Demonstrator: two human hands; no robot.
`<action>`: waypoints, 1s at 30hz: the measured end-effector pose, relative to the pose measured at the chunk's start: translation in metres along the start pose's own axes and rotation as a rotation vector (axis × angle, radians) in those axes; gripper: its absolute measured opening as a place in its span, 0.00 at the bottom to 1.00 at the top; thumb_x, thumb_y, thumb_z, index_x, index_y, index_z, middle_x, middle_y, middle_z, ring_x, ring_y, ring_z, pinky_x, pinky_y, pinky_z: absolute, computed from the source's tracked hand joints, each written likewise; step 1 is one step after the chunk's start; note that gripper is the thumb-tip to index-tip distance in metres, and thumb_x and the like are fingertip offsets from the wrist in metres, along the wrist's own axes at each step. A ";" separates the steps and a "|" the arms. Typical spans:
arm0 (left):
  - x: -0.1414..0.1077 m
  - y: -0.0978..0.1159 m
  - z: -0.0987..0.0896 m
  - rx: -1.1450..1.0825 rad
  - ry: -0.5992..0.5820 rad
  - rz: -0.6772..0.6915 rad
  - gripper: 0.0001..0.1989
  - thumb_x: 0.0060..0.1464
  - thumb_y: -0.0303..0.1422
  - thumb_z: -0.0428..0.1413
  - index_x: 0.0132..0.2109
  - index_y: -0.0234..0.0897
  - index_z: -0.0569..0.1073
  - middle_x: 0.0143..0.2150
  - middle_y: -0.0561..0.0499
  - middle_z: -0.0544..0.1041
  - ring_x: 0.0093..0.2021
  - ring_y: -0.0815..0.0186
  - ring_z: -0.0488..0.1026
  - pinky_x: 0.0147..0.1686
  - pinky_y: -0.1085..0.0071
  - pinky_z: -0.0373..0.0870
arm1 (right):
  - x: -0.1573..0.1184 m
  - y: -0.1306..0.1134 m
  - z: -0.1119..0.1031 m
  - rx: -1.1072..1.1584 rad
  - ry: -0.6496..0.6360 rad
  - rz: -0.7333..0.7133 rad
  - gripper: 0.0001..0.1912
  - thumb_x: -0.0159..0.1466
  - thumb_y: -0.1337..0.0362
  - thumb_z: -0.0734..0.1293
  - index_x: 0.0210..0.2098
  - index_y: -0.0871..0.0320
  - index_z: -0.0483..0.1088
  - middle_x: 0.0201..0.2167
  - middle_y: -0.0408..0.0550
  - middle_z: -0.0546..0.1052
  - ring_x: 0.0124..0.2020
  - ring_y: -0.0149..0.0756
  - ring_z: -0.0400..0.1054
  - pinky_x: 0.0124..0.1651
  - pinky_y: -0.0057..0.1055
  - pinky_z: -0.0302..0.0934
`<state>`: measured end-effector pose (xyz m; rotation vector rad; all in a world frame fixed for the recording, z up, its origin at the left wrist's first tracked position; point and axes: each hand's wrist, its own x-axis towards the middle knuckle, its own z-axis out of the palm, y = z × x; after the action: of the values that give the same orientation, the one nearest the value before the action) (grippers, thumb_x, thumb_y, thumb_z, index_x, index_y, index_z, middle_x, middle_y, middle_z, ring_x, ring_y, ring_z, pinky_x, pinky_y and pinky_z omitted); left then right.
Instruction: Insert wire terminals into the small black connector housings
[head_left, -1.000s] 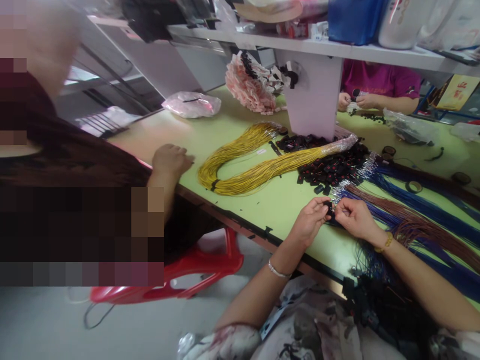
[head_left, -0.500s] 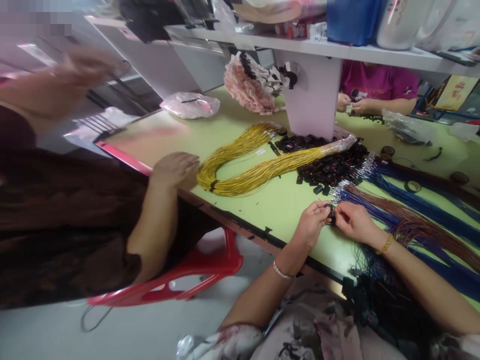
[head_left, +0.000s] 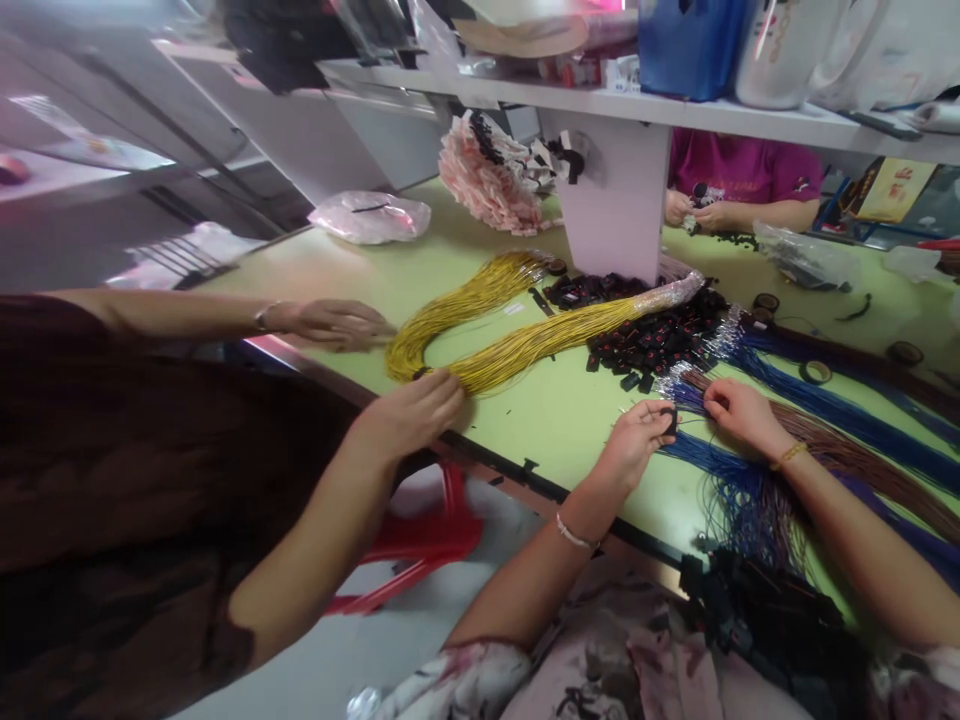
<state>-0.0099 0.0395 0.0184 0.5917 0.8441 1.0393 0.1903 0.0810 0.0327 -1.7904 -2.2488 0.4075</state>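
My left hand (head_left: pixel 636 440) pinches a small black connector (head_left: pixel 669 421) over the green table's front part. To its right, my right hand (head_left: pixel 739 408) has thumb and index finger pressed together above brown and purple wires; whatever they hold is too small to make out. Blue wires (head_left: pixel 697 452) lie below and between my hands. Behind them is a pile of black connectors (head_left: pixel 652 335), with the silvery ends (head_left: pixel 679 380) of the wire bundles beside it. Black pieces (head_left: pixel 772 610) with wires are heaped at my lap.
At the left, a co-worker's two hands (head_left: pixel 409 415) touch or hover by a yellow wire bundle (head_left: pixel 525 350). Another person in a purple shirt (head_left: pixel 739 175) sits across. A shelf (head_left: pixel 525 93) spans above the table (head_left: pixel 277 265). A red stool (head_left: pixel 442 530) stands below.
My right hand has moved right, away from the black connector, which stays in my left hand. The co-worker's hands have come to the yellow bundle. Blue wires now show between my hands.
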 end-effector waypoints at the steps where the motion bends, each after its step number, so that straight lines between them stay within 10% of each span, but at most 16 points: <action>1: 0.002 -0.001 0.002 -0.006 -0.003 -0.008 0.12 0.43 0.29 0.62 0.38 0.32 0.74 0.32 0.49 0.74 0.31 0.71 0.71 0.32 0.74 0.67 | 0.000 0.003 0.002 -0.006 -0.013 -0.005 0.07 0.61 0.64 0.60 0.31 0.57 0.69 0.32 0.48 0.73 0.32 0.35 0.63 0.34 0.28 0.51; 18: 0.016 -0.018 -0.003 -0.182 -0.037 0.017 0.11 0.45 0.27 0.61 0.40 0.33 0.73 0.36 0.48 0.74 0.34 0.70 0.71 0.37 0.73 0.67 | -0.011 -0.036 -0.004 0.409 0.096 -0.173 0.07 0.60 0.63 0.61 0.26 0.58 0.65 0.21 0.41 0.69 0.20 0.28 0.57 0.24 0.25 0.49; 30: 0.014 -0.019 -0.002 -0.184 -0.111 0.039 0.11 0.49 0.26 0.58 0.42 0.33 0.73 0.38 0.47 0.75 0.37 0.68 0.71 0.41 0.70 0.65 | -0.032 -0.049 0.007 0.263 0.112 -0.092 0.08 0.57 0.64 0.61 0.22 0.58 0.64 0.16 0.41 0.67 0.17 0.26 0.54 0.24 0.25 0.44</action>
<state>0.0016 0.0442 -0.0014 0.5068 0.6338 1.0962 0.1504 0.0387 0.0438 -1.5328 -2.0821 0.5424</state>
